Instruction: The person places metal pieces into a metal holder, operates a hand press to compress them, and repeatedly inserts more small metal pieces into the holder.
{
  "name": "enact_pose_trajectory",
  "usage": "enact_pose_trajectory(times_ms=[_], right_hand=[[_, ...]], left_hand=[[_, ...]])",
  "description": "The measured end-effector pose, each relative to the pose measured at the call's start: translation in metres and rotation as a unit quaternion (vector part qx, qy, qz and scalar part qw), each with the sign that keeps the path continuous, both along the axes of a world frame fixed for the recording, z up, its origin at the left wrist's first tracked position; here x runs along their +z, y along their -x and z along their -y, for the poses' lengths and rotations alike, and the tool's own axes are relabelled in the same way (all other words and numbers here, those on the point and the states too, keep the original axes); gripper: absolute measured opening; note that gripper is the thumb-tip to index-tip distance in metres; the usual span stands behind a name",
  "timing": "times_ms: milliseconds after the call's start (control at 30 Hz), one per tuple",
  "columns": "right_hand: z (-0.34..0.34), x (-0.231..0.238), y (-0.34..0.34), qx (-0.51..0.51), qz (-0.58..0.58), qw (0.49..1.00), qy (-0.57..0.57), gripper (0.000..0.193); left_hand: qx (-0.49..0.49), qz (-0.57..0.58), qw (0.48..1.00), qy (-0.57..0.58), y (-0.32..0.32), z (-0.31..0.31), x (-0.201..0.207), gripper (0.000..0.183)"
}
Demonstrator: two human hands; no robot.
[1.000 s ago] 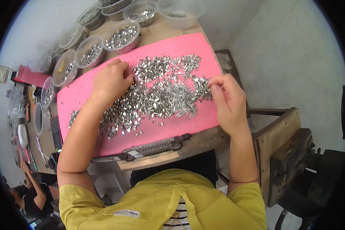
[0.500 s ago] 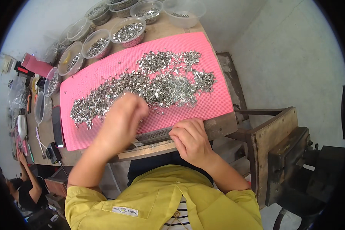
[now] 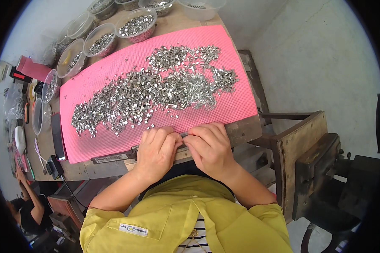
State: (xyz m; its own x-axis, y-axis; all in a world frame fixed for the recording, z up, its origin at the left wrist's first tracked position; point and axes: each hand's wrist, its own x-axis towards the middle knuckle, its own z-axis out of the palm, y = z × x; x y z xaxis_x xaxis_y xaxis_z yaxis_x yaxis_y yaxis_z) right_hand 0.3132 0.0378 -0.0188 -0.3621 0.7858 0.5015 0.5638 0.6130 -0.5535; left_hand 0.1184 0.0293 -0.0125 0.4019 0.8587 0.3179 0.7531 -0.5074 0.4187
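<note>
Both hands meet at the table's front edge, fingertips pinched almost together. My left hand (image 3: 157, 152) is closed, its fingers curled toward the right hand; what it pinches is too small or hidden. My right hand (image 3: 210, 146) is closed the same way, thumb against forefinger, its contents also hidden. A long dark metal strip (image 3: 112, 158) lies along the front edge and runs behind my left hand. Just beyond the hands, a pink textured mat (image 3: 114, 147) bears a broad heap of small silvery metal pieces (image 3: 139, 92). Thin pin-like pieces (image 3: 202, 95) lie at the heap's right.
Round clear plastic tubs (image 3: 137, 27) of metal pieces line the mat's far and left sides. A dark phone (image 3: 58, 137) and a black adapter (image 3: 54, 167) lie left. At right stands a wooden frame (image 3: 302, 156) with dark machinery. Another person's arm (image 3: 36, 198) shows far left.
My left hand has come from over the heap's near side down to my right hand at the table edge. The dark strip has shifted left. The view has tilted slightly.
</note>
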Motion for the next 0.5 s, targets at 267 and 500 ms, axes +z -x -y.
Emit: enact_pose_trajectory(times_ms=[267,500], right_hand=[[-0.003,0.001,-0.020,0.027,-0.098,0.992,0.081,0.029],[-0.004,-0.011,-0.023,0.037,-0.138,0.985,0.094,0.025]], left_hand=[[-0.053,0.060,0.992,-0.096,0.010,0.020,0.000,0.025],[-0.001,-0.007,0.997,-0.076,0.001,0.030,-0.003,0.024]])
